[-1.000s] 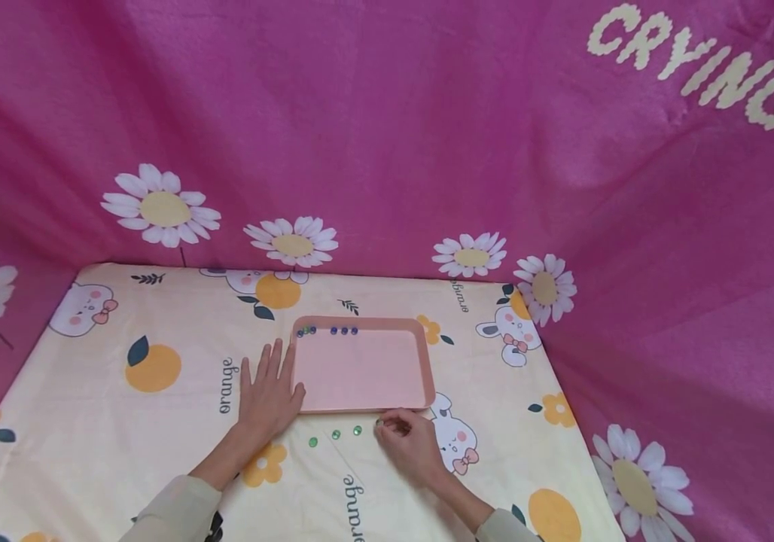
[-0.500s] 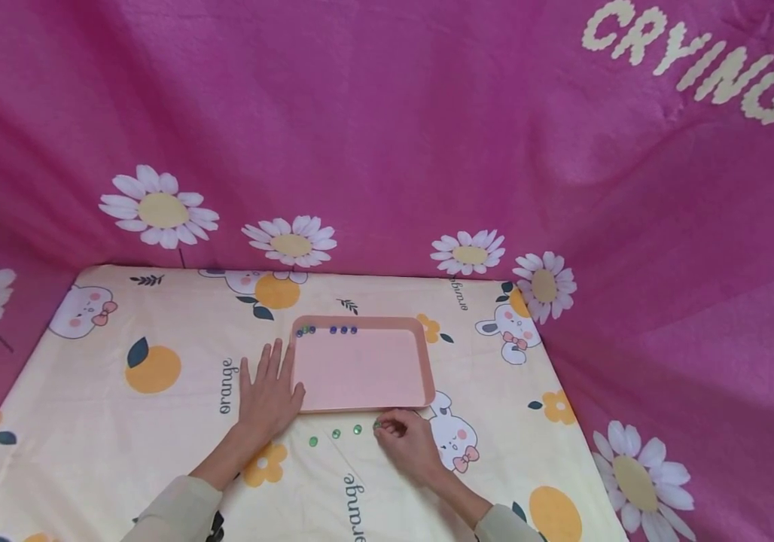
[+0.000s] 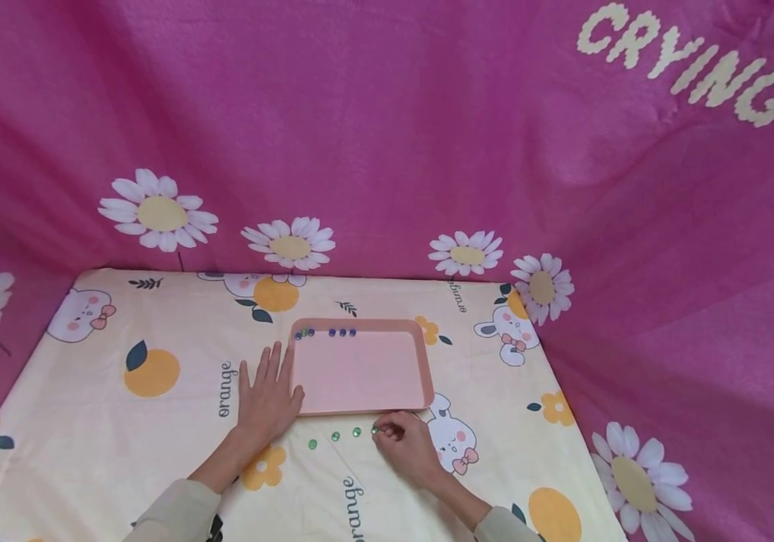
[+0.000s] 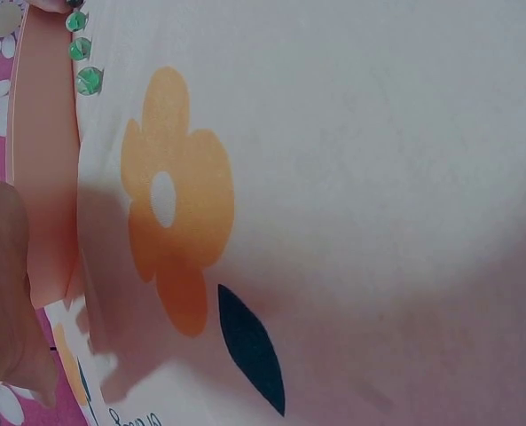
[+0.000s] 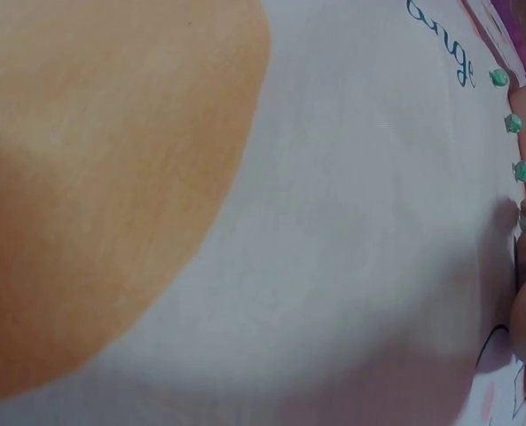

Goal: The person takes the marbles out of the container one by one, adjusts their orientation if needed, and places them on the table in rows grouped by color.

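Observation:
My left hand [image 3: 266,403] lies flat with fingers spread on the cloth, its thumb against the left side of a pink tray [image 3: 360,376]. By the tray's near right edge, my right hand [image 3: 409,448] pinches a green glass marble [image 3: 376,430] between thumb and fingertip, at the cloth. A line of green marbles [image 3: 336,436] runs leftward from it in front of the tray; the left wrist view shows several green marbles [image 4: 90,81] beside the tray wall. Inside the tray, several dark blue marbles [image 3: 342,333] and a green one [image 3: 304,332] line the far wall.
A cream cloth [image 3: 177,459] printed with oranges, rabbits and flowers covers the table. Magenta curtains [image 3: 387,150] with daisies surround its far side and both sides. A small dark object [image 3: 214,528] shows by the left sleeve.
My right hand has shifted slightly left and toward me with the pinched green marble, bringing it nearer the line of the others. The left hand stays in place.

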Available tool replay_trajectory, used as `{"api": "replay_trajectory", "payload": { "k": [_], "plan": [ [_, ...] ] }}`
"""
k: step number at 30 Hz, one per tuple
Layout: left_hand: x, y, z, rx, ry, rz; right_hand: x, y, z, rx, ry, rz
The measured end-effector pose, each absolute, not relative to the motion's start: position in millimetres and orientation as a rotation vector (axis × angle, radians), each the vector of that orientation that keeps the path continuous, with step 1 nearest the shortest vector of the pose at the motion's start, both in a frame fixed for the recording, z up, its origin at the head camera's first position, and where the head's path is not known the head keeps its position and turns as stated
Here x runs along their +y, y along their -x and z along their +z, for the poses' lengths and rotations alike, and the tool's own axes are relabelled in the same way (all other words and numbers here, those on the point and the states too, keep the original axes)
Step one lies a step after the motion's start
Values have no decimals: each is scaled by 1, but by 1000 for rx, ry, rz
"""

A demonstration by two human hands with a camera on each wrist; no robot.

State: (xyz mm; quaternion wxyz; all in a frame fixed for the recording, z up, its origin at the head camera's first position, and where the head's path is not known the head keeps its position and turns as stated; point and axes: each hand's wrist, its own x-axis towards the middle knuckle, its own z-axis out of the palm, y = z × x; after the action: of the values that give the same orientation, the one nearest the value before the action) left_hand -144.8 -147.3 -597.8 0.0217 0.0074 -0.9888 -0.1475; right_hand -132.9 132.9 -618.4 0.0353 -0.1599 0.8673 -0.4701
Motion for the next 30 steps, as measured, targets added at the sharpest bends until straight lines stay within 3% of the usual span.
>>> {"api": "replay_trajectory", "payload": {
  "k": [15, 30],
  "plan": [
    [-146, 146, -597, -3068, -20, -448, 135, 136, -613, 2580, 442, -1494],
    [-147, 145, -600, -3062, -15, -465, 112, 162, -570, 2598, 529, -1527]
  ]
}}
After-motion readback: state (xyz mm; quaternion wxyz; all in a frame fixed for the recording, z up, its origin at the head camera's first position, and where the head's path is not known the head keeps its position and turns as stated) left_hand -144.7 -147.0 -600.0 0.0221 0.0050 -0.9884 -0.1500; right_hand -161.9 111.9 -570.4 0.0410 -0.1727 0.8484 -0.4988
